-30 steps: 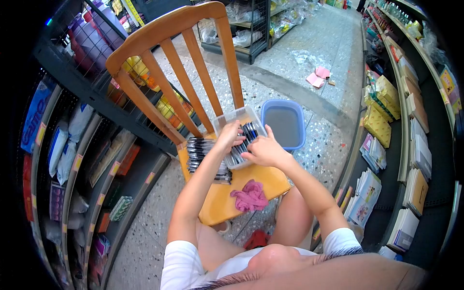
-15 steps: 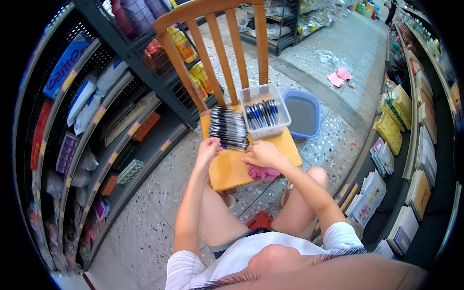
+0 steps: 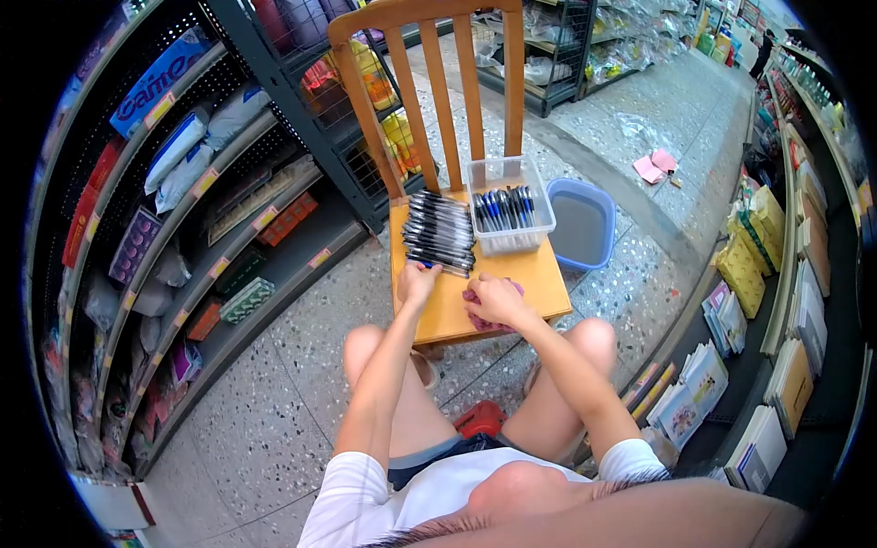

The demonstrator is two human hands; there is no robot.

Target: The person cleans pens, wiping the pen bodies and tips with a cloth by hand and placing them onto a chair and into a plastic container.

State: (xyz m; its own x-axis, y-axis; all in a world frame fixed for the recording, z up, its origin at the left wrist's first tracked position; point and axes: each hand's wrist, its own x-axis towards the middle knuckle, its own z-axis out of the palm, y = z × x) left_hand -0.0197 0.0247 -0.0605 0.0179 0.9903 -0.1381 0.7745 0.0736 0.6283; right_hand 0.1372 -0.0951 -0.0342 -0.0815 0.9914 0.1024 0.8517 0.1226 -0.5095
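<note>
Stocked store shelves (image 3: 301, 260) flank a speckled floor (image 3: 265, 393) in the head view, and on it stands a wooden chair (image 3: 544, 290). Its seat carries a clear plastic box (image 3: 513, 242) holding upright blue- and black-capped pens (image 3: 504, 208). Left of the box, a stack of pens (image 3: 438, 230) lies flat, side by side; right of it, a blue basin (image 3: 610, 222) sits apart from the seat. Left hand (image 3: 417, 284) is at the near end of the stack, left of and nearer than the box, fingertips close together; whether its grip has a pen, I cannot quite tell. Right hand (image 3: 498, 301), nearer than the box, has its grip closed over a crumpled pink cloth (image 3: 480, 322).
</note>
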